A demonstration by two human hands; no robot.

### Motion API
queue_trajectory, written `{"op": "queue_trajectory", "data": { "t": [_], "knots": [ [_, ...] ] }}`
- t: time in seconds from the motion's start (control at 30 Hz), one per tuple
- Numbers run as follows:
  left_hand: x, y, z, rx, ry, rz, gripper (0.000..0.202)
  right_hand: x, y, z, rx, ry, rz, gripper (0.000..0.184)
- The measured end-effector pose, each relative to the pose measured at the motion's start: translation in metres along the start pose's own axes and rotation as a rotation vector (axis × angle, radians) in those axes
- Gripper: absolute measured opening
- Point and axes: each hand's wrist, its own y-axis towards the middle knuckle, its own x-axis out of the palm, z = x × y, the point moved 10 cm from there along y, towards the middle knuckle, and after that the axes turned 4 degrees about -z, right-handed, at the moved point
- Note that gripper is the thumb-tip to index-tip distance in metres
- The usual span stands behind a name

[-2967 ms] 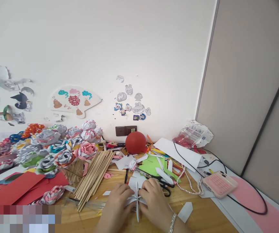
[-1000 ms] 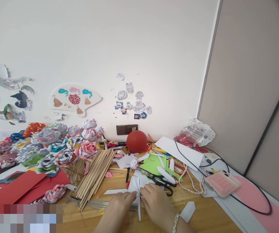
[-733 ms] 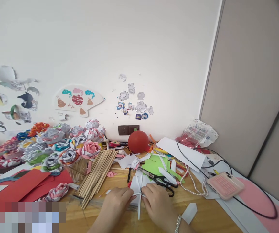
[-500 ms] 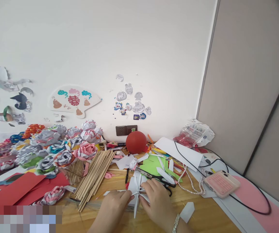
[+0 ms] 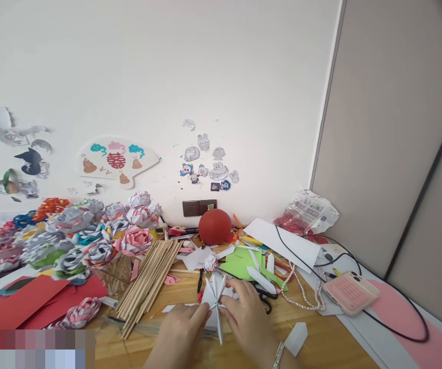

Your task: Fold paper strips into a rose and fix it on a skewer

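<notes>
My left hand point(image 5: 180, 332) and my right hand point(image 5: 248, 319) both pinch a white folded paper piece point(image 5: 213, 299) at its narrow middle, low on the wooden table point(image 5: 332, 348). The paper fans upward above my fingers and one thin point hangs down between my hands. A bracelet shows on my right wrist. Black scissors point(image 5: 261, 294) lie just behind my right hand, partly hidden by it.
A bundle of wooden sticks point(image 5: 149, 279) lies to the left, with paper flowers point(image 5: 90, 238) and red paper sheets point(image 5: 24, 302) beyond. A red ball point(image 5: 215, 227), green paper point(image 5: 244, 261), a bead string point(image 5: 305, 287), a pink phone point(image 5: 349, 292) with cable and a plastic bag point(image 5: 307, 212) sit right.
The white paper was flat under both hands; its upper part is now lifted and fanned upward. My right hand has shifted slightly up along it.
</notes>
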Motion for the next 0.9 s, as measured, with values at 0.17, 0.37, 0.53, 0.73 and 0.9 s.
{"op": "queue_trajectory", "data": {
  "t": [0.17, 0.37, 0.53, 0.73, 0.9],
  "knots": [
    [0.005, 0.002, 0.005, -0.016, -0.064, -0.070, 0.018, 0.023, -0.002, -0.003, -0.070, -0.059, -0.125, 0.017],
    [0.015, 0.002, 0.000, -0.083, -0.113, -0.281, 0.032, 0.031, -0.005, -0.011, -0.123, -0.095, -0.192, 0.015],
    [0.014, 0.003, -0.006, -0.029, -0.005, -0.215, 0.019, 0.033, -0.002, -0.010, -0.164, -0.146, -0.243, 0.008],
    [0.008, 0.002, -0.015, 0.009, 0.010, -0.026, 0.026, 0.027, 0.001, -0.001, -0.149, -0.158, -0.174, 0.023],
    [-0.008, 0.000, -0.023, -0.019, -0.003, 0.088, 0.047, 0.027, 0.000, 0.006, -0.130, -0.147, -0.164, 0.022]
  ]
}}
